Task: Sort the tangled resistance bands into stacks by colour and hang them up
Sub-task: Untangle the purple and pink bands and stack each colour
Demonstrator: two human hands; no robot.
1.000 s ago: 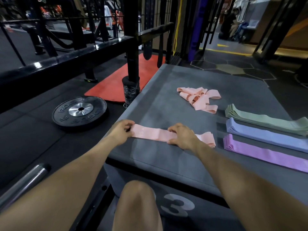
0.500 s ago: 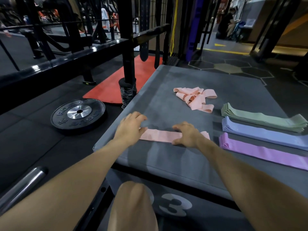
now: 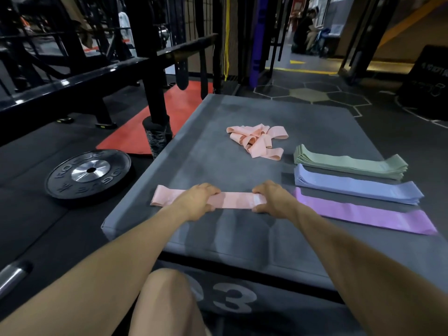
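My left hand (image 3: pixel 197 200) and right hand (image 3: pixel 271 198) both rest on the flattened pink band (image 3: pixel 232 200), fingers curled over its far edge and thumbs at the near edge, gripping it against the grey surface (image 3: pixel 194 238). The band lies crosswise near the front edge, its left end sticking out past my left hand, its right end under my right. To finish this step well, I judge I should draw the band taut, press out the creases and square its ends (a crooked base makes a crooked stack). Just right of my right hand lies the purple stack (image 3: pixel 363 214); beyond it the blue stack (image 3: pixel 356 185), then the green stack (image 3: pixel 349 161). Farther back sits the tangled pink pile (image 3: pixel 257 140), unsorted, well apart from both hands.
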